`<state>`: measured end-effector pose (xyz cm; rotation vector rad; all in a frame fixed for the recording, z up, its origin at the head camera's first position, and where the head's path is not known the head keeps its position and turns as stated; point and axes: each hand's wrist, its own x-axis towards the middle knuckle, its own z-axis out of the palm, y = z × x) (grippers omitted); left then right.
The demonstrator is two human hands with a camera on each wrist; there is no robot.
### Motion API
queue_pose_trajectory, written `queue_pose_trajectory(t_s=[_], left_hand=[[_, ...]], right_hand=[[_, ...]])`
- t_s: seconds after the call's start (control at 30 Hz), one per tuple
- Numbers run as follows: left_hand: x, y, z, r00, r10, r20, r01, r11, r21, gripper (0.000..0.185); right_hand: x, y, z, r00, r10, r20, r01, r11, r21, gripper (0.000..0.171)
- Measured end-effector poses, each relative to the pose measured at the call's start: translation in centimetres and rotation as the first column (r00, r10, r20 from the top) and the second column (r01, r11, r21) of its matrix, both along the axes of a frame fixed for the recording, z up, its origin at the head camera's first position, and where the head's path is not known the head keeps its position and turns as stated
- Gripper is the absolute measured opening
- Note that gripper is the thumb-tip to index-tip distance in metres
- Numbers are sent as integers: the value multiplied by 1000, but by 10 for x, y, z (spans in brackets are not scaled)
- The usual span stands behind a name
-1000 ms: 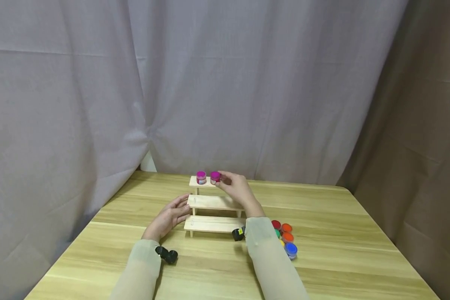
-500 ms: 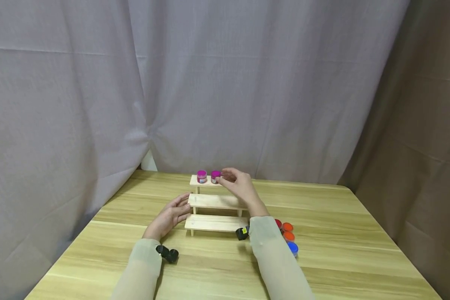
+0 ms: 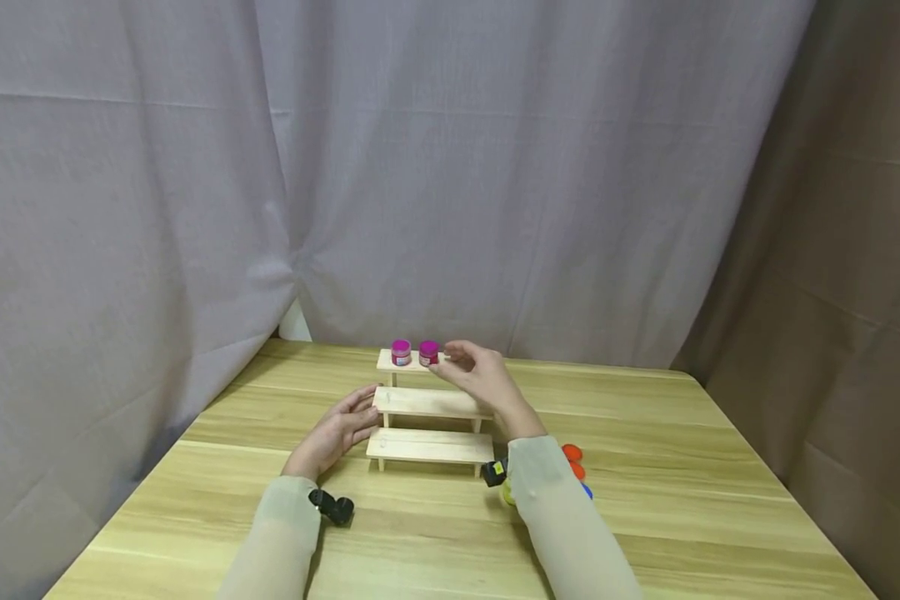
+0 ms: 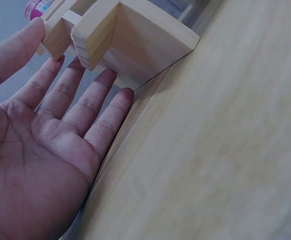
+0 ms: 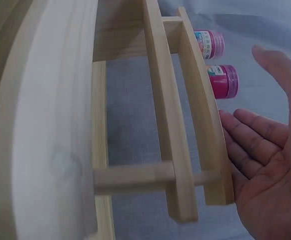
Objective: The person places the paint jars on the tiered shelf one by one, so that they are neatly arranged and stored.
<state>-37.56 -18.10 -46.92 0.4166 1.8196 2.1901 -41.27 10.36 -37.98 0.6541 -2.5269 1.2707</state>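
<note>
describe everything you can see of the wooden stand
The stand looks like pale, bare wood: three boards on legs, rising in steps toward the back. It stands upright on the table. Two pink-lidded jars sit on its top board. The left grip is at its left end, seemingly touching; the right grip partly hides the top board.

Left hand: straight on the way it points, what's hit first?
Likely the left end of the wooden stand. The left hand points right at it; depth leaves unclear whether they touch.
</note>
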Motion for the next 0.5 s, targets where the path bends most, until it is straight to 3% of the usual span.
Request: queue_pose_trajectory(t_s=[0.5], left_hand=[[1, -3, 2, 1000, 5, -7, -5, 1000, -3, 66]], right_hand=[[15, 24, 7, 999, -7, -35, 8, 1000, 23, 68]])
